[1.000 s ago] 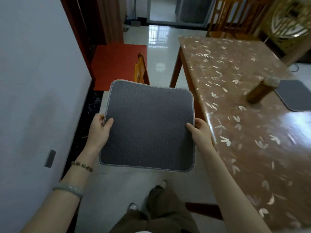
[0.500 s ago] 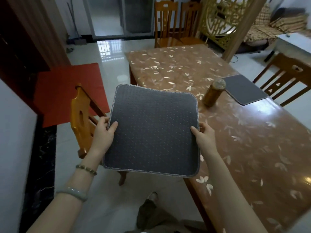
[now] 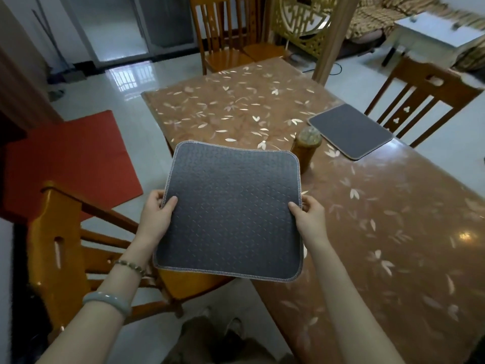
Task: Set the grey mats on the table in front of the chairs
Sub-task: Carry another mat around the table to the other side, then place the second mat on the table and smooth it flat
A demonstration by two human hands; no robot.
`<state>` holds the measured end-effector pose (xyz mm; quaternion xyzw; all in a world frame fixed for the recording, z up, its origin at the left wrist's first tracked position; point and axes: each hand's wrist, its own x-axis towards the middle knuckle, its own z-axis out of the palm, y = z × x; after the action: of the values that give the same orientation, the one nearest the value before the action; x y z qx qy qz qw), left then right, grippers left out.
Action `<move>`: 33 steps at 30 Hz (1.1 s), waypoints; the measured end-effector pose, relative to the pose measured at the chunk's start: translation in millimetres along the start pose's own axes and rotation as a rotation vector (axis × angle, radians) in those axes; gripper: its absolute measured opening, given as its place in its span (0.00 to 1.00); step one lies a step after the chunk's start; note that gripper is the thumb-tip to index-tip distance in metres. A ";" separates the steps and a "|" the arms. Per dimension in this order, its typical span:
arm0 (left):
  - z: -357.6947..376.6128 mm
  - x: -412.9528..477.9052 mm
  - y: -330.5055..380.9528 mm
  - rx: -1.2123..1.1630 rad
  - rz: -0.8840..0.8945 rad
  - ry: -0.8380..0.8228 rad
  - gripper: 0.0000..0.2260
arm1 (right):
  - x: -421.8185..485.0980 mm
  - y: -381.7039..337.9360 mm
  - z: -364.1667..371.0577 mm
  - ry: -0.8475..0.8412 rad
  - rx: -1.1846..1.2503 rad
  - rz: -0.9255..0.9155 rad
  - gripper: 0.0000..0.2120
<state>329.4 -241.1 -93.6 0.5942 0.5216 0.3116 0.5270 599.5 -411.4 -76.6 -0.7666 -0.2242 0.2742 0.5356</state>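
I hold a square grey mat (image 3: 232, 210) with a stitched pale edge flat in the air over the near left edge of the brown leaf-patterned table (image 3: 393, 232). My left hand (image 3: 157, 215) grips its left edge and my right hand (image 3: 308, 215) grips its right edge, thumbs on top. A second grey mat (image 3: 350, 130) lies flat on the table at the far right, in front of a dark wooden chair (image 3: 422, 93). A wooden chair (image 3: 65, 248) stands at the table's left side, just below and left of the held mat.
A brown jar with a lid (image 3: 305, 149) stands on the table just behind the held mat. Two more wooden chairs (image 3: 225, 38) stand at the far end. A red floor mat (image 3: 68, 158) lies on the tiled floor at left. A white side table (image 3: 435, 35) is far right.
The view has swung right and the mat has moved with my hands from beside the table to over its left edge. The left chair and the right chair have come more fully into view.
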 end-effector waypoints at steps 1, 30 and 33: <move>3.7 8.8 1.4 0.008 -0.007 -0.018 0.05 | 5.2 1.2 0.8 0.018 0.006 0.009 0.06; 118.2 312.9 5.3 0.360 0.005 -0.606 0.12 | 102.2 66.1 114.6 0.550 0.127 0.548 0.11; 133.9 330.0 -4.8 0.413 0.054 -0.655 0.13 | 110.3 78.6 123.0 0.583 0.156 0.595 0.09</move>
<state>537.6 31.0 -190.9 0.7696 0.3614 0.0074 0.5264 604.9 -280.8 -204.6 -0.8004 0.1893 0.2046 0.5307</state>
